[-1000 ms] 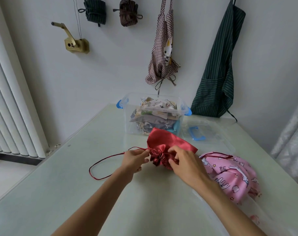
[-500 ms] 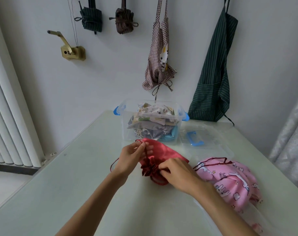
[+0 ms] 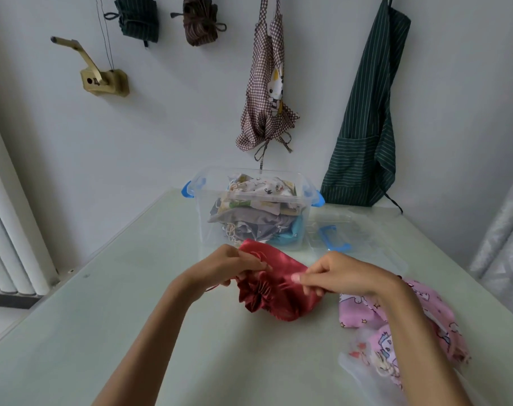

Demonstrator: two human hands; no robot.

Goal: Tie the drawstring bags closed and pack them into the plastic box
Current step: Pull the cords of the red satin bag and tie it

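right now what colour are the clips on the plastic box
Blue clips on the clear plastic box, best seen in the head view.

Red satin bag (image 3: pixel 278 291), mouth gathered; pink bag (image 3: pixel 363 313) beside it; clear box (image 3: pixel 249 197) holding bags.

1 head-worn wide-angle view — forward and down over the table (image 3: pixel 108 317), close above both hands — wall behind.

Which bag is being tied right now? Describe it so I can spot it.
On the pale table, in front of the clear plastic box, both hands hold it: a shiny red bag with a gathered, ruffled mouth. The pink cartoon-print bag right of it is untouched.
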